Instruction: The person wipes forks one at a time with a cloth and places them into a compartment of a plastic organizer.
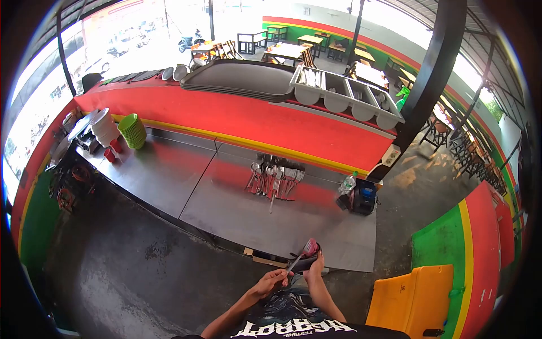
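At the counter's near edge, in front of my body, my left hand [273, 281] is closed in a pinch on the lower end of a thin grey strip [294, 263]. The strip slants up to a pink piece [310, 247]. My right hand [315, 267] is curled round the right side of a dark, pouch-like thing [305, 263], and the pink piece overlaps its top in this view. I cannot tell what exactly these small things are. Beyond my hands, several spoons and forks [275, 179] lie in a row on the metal counter [226, 212].
A bottle [348, 183] and a black-and-blue device [366, 198] stand at the right. Green bowls [131, 131], white bowls [104, 127] and red cups [110, 155] stand left. Trays [240, 79] and a grey cutlery box [344, 96] top the red wall. A yellow chair [412, 296] is beside me.
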{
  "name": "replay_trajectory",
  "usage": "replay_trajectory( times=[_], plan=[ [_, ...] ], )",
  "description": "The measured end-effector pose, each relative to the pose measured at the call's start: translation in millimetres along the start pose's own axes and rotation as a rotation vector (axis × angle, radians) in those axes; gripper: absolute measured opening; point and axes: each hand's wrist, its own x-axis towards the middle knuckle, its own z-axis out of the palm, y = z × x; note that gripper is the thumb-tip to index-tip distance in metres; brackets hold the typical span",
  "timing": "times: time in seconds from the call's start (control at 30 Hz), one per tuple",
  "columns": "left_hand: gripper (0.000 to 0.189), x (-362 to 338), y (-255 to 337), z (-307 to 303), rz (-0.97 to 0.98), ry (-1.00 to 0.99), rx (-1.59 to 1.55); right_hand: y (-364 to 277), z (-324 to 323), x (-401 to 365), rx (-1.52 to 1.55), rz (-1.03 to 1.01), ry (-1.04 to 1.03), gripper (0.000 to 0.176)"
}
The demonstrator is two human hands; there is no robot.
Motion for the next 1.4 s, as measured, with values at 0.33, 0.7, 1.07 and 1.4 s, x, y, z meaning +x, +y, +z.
replay_trajectory(
  times=[0.33, 0.7, 1.07, 1.4],
  plan=[
    [0.031, -4, 26, -22, -0.005, 0.006, 0.116, -70, -67, 69, 0.396, -0.170, -0.748, 0.041],
    [0.022, 38, 31, 7, -0.120, -0.287, -0.087, -50, 9, -60, -0.299, 0.489, -0.779, 0.030],
    [0.027, 43, -26, -16, 0.129, 0.179, 0.861, -51, 52, -76, -0.979, -0.118, -0.564, 0.034],
    [0.021, 36, -4, -6, 0.399, 0.346, 0.992, -15, 51, -59, -1.027, -0.265, -0.473, 0.046]
  ],
)
